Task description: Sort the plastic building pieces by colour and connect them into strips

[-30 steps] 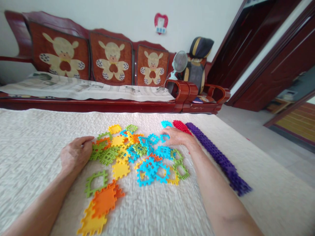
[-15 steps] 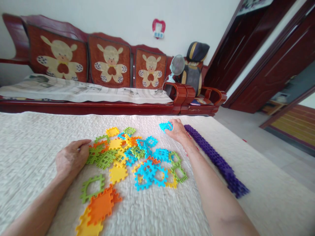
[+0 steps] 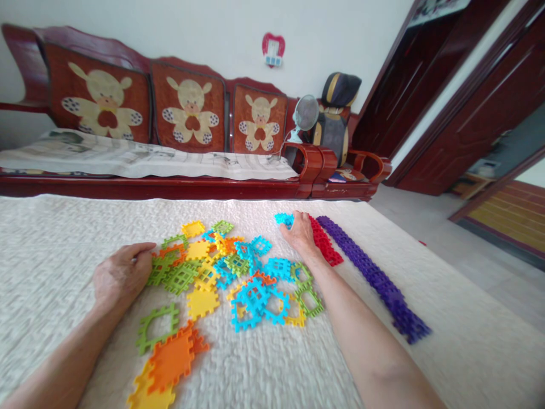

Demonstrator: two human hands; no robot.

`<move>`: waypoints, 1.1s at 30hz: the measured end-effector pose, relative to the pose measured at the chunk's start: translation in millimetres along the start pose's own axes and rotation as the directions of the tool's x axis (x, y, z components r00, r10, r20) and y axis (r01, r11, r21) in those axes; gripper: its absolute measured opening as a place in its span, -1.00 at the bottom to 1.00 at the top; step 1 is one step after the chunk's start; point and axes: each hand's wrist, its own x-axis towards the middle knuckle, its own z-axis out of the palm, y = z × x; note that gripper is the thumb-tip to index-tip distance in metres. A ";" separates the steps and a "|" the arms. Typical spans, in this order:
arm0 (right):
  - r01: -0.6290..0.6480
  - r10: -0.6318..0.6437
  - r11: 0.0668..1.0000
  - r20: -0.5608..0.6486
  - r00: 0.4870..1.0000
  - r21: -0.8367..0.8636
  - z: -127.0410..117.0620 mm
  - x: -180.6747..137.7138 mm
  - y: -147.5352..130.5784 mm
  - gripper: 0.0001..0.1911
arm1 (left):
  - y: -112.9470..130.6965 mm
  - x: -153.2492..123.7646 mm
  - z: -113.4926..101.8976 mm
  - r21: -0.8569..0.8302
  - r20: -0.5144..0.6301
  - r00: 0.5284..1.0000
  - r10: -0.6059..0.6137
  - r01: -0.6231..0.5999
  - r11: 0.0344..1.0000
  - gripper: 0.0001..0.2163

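Note:
My right hand (image 3: 299, 232) is closed on blue notched plastic building tiles (image 3: 282, 218) at the far side of the padded cover, thumb in front. Beside it lies a row of red tiles (image 3: 326, 241), partly hidden by the hand and forearm. My left hand (image 3: 123, 274) rests with curled fingers against the left edge of the loose pile, touching or close beside green tiles (image 3: 181, 277). Its fingertips are hidden, so any hold is unclear. The pile also has yellow tiles (image 3: 203, 303) and blue window-frame tiles (image 3: 251, 301).
A long purple row of tiles (image 3: 374, 278) runs along the right. An orange tile (image 3: 172, 360) overlaps a yellow one near the front, beside a green frame tile (image 3: 157, 328). Behind the cream quilted cover (image 3: 76, 227) stand a wooden sofa (image 3: 170, 187) and a small fan (image 3: 305, 113).
My right hand has shifted slightly left and down with the blue tiles. The red row, mostly hidden behind the arm before, now shows. My left hand stays nearly still.

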 end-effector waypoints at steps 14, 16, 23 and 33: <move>-0.072 0.075 0.996 0.076 0.994 -0.046 -3.4 1.3 -8.6 -0.50 | -0.9 1.8 1.1 0.026 0.009 1.000 0.000 0.000 1.000 -0.61; -0.065 0.069 0.997 0.069 0.995 -0.048 -2.7 1.3 -8.2 -0.50 | -1.3 1.8 1.4 0.026 0.010 1.000 0.007 -0.007 1.000 -0.62; -0.071 0.074 0.996 0.066 0.995 -0.048 -0.4 2.6 -5.7 -0.50 | -1.2 1.6 1.5 0.019 -0.006 1.000 -0.001 0.001 1.000 -0.63; 0.015 -0.005 0.996 -0.113 0.994 0.085 -7.1 7.1 5.2 -0.50 | 4.2 0.1 -1.6 0.039 0.031 0.999 -0.023 0.022 0.999 -0.61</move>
